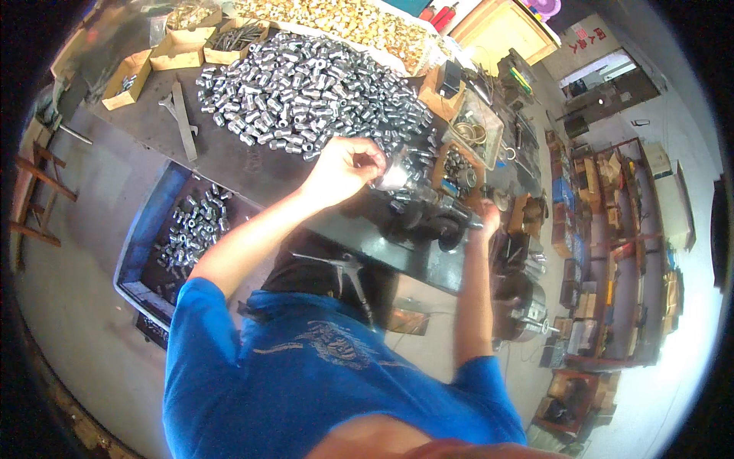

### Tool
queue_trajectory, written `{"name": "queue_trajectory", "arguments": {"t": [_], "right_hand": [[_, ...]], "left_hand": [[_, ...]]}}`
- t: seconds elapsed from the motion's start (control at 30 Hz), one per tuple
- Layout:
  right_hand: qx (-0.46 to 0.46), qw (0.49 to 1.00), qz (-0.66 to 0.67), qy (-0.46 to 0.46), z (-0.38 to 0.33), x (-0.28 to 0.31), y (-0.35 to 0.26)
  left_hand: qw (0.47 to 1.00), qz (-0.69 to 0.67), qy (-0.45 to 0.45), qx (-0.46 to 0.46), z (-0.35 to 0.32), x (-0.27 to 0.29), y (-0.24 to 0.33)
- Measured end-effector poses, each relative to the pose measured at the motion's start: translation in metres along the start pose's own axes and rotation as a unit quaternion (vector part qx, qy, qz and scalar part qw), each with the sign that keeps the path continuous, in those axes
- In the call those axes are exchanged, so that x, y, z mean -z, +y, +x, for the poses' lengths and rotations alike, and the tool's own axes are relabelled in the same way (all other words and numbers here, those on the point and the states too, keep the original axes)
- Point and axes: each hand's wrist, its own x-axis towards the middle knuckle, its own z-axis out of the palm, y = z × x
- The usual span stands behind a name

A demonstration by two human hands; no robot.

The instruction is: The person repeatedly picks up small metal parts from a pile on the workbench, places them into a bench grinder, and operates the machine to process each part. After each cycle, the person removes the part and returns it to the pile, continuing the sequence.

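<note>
My left hand [340,172] is closed in a pinch, thumb and fingertips together, at the left end of a small dark bench machine [428,210]. Glare and blur at the fingertips hide what they hold. At the machine's right end, my right hand [488,218] is closed around what looks like its handle; most of the fingers are hidden. A large heap of shiny metal fittings [306,92] covers the bench beyond my left hand. Some loose fittings lie right beside the machine.
A blue crate [141,260] with more fittings stands low at left. Flat wrenches [182,122] and yellow cardboard boxes [180,50] lie on the bench [237,168]. Brass parts [344,23] fill the far side. A small parts box [459,168] stands beyond the machine; shelves [612,252] are at right.
</note>
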Motion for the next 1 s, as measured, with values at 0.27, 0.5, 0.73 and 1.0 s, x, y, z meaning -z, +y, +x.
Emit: {"name": "queue_trajectory", "arguments": {"t": [0.27,0.5,0.73,1.0], "right_hand": [[0.094,0.987,0.066,-0.108,-0.027,-0.005,-0.040],[0.097,0.987,0.113,-0.063,-0.065,-0.003,-0.063],[0.021,0.981,0.142,-0.131,-0.109,0.051,-0.032],[0.011,0.999,0.011,0.037,-0.011,0.034,0.043]], "left_hand": [[0.955,0.267,0.102,-0.085,-0.008,-0.013,-0.010],[0.963,0.264,0.049,0.010,0.000,-0.011,-0.019],[0.991,0.058,0.007,0.122,-0.003,-0.004,-0.018],[0.983,-0.086,0.000,0.164,0.001,-0.004,-0.016]]}}
